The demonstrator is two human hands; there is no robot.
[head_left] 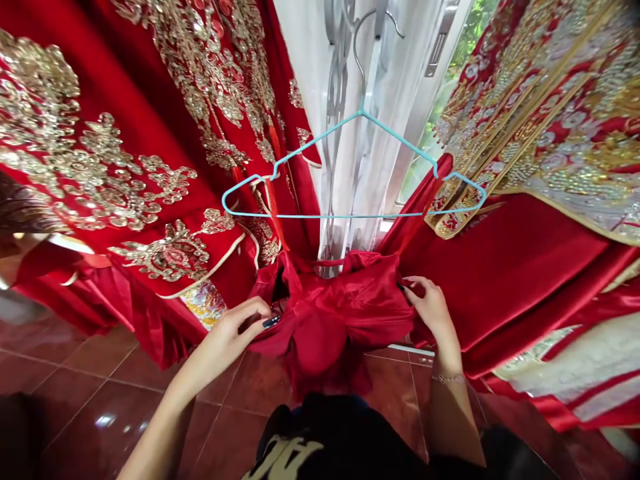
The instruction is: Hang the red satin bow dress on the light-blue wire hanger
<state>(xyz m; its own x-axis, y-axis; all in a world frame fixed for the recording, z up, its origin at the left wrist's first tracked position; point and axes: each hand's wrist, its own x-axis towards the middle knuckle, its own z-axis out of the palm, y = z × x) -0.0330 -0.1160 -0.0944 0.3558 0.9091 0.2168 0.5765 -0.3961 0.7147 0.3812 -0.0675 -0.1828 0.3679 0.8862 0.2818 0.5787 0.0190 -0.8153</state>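
Note:
A red satin dress (320, 320) hangs by thin straps from a light blue wire hanger (325, 216) in front of me. My left hand (247, 320) pinches the left side of the dress, thumb and fingers closed on the cloth. At the dress's right edge, my right hand (430, 303) grips the fabric between thumb and fingers. Both hands sit at about the same height, below the hanger's bottom bar. The lower part of the dress falls toward my body and is partly out of sight.
Red garments with gold embroidery (175, 180) hang at the left. Another heavily beaded red and gold garment (565, 133) hangs at the right. White curtains (400, 87) and a window frame stand behind the hanger. Dark red tiles (115, 413) cover the floor.

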